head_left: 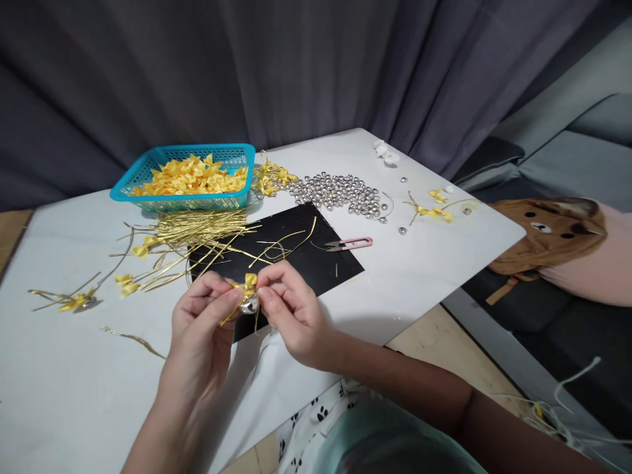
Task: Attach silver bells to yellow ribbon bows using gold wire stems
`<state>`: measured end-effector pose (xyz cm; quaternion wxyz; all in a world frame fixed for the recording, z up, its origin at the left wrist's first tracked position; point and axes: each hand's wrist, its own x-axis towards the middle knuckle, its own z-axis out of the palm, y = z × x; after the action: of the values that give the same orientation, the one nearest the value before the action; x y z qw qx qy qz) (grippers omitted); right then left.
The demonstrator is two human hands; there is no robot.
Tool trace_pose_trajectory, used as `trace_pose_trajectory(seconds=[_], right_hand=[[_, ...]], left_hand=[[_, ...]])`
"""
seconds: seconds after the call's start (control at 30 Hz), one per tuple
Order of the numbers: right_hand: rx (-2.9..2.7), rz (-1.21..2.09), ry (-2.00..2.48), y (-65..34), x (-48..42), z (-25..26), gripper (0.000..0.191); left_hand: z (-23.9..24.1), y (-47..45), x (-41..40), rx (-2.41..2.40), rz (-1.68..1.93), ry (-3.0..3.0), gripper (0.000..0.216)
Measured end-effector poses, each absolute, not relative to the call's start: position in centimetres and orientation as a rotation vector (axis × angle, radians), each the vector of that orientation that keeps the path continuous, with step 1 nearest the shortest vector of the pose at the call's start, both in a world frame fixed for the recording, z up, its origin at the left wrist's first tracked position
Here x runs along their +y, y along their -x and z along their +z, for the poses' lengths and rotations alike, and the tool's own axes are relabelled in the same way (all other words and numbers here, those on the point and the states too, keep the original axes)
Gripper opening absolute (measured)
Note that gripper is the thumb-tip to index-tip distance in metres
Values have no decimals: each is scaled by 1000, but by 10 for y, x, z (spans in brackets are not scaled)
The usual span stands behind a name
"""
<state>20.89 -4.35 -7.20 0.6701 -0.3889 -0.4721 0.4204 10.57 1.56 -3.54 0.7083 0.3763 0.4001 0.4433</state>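
Observation:
Between my two hands, above the black mat [336, 266], is a small yellow ribbon bow [251, 282] with a silver jingle bell [249, 305] hanging under it. My left hand [205, 316] pinches the bow's left side, where a thin gold tie sticks out. From the other side, the thumb and forefinger of my right hand [291, 309] grip the bow's right edge. Gold tie ends show below the bell. Pink-handled thread snips [350, 244] lie on the mat, right of my hands, near a few loose gold ties [284, 247].
A blue basket [182, 203] of yellow bows stands at the back left. In front of it lies a heap of gold ties [197, 227]. Many silver bells [340, 191] are spread behind the mat. Bows with ties [432, 212] lie at right, another bow with a bell [76, 301] at left.

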Motion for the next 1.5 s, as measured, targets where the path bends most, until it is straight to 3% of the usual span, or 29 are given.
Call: trace_pose_trajectory(seconds=[0.57,1.1,1.5], right_hand=[[-914,934,778,-192,-41,-75,8],[-1179,452,1259,-193,-50,-62,5],[-1204,529,1284,-200,-49,-66,3]], left_hand=[[-38,-107,14,851,1037,-830,24],[-31,-110,10,898,955,-573,27],[-31,-115,20,988,1023,-363,17]])
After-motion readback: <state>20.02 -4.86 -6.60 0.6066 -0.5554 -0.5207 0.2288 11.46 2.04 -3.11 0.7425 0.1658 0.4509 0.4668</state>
